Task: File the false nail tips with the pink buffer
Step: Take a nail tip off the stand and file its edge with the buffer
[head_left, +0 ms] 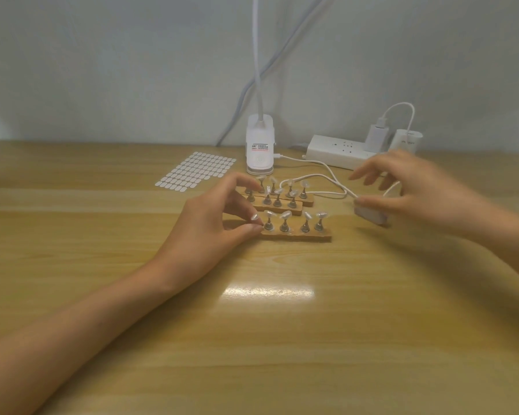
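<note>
Wooden strips lay in three rows on the pale wood tabletop [252, 339], each set with small metal stands carrying clear false nail tips [286, 215]. The left hand [210, 223] reached in from the lower left. Its fingers [246, 230] were curled, with thumb and forefinger pinched together at the left end of the nearest strip [312, 236]; whether they held the wood or a stand there could not be told.

The right hand [417, 193], blurred, was just right of the strips and held the pink buffer [372, 216], a pale block close above the tabletop. The thumb pressed on the block's left end, while the upper fingers [369, 172] were spread loosely above it. How the hidden fingers lay could not be told.

Behind the strips stood a white clip lamp base [259, 145]. A white cable [321, 176] looped from it toward the right hand. A white power strip [333, 152] with a charger [377, 134] plugged in lay at the back right, and a sheet of small white tabs [197, 172] lay at the back left.
</note>
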The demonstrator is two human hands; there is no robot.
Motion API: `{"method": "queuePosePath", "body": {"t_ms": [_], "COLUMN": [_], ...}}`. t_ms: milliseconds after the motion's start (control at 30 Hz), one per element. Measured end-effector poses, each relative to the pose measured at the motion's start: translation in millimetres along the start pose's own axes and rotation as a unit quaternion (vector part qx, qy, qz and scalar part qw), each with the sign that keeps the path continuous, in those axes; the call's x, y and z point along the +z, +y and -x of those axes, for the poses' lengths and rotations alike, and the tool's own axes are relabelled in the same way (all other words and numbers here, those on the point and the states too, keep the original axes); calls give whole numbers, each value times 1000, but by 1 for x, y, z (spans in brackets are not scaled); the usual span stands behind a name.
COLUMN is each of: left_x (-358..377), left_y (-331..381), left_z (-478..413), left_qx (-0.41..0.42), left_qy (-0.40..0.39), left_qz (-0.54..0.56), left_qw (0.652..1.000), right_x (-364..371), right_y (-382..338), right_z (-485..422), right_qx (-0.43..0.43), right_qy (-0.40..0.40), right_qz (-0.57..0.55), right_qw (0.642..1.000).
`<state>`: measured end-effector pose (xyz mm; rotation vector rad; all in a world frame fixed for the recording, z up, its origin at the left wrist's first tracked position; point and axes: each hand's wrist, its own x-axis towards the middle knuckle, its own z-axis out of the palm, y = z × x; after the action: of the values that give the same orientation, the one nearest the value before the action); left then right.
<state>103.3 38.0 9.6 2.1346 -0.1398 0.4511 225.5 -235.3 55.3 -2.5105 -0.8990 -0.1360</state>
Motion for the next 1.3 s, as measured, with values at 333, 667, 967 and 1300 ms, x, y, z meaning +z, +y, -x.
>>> {"method": "queuePosePath", "body": {"t_ms": [333,667,967,1300], "left_x": [1,1,3,10], "left_y": [6,20,21,27], "left_z": [6,20,25,29], "left_qx": [74,141,29,11], "left_qy": [33,27,-36,-51], "left_qz": [-100,-6,127,119], "left_qw": [992,990,991,992], "right_x": [21,9,-7,17], "right_y": [7,-17,-18,-36], "right_z": [16,36,35,39], "right_qx": [-37,-178,-150,-233], "right_qy": [19,19,-12,53], "right_qz": [58,135,168,-172], "right_qw": [997,974,974,956]}}
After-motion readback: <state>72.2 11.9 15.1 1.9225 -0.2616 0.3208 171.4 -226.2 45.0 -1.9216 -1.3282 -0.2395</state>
